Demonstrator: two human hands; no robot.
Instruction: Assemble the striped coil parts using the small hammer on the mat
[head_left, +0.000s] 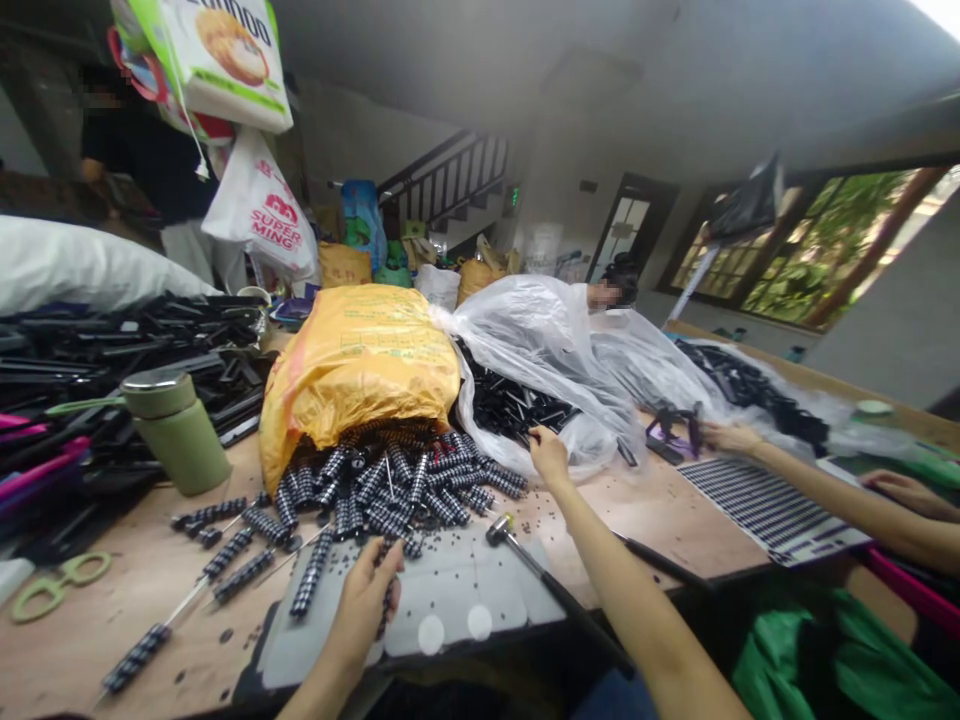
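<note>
My left hand (367,590) is closed round a black-and-white checkered handle (388,604), mostly hidden by the fingers, above a grey board (442,590). My right hand (551,456) reaches forward to the mouth of a clear plastic bag (592,440) full of black parts (510,400). Its fingertips are pinched together, and I cannot make out what is between them. A heap of checkered handles (390,480) spills from a yellow sack (360,350) ahead of my left hand. A hammer (536,565) with a dark grip lies between my forearms.
On the left are a green flask (176,430), pale green scissors (60,585) and piled black parts (112,360). At right, a co-worker's hand (731,438) is near a purple-and-black item (673,432) and a striped sheet (772,505). Loose handles and small black bits dot the table (187,640).
</note>
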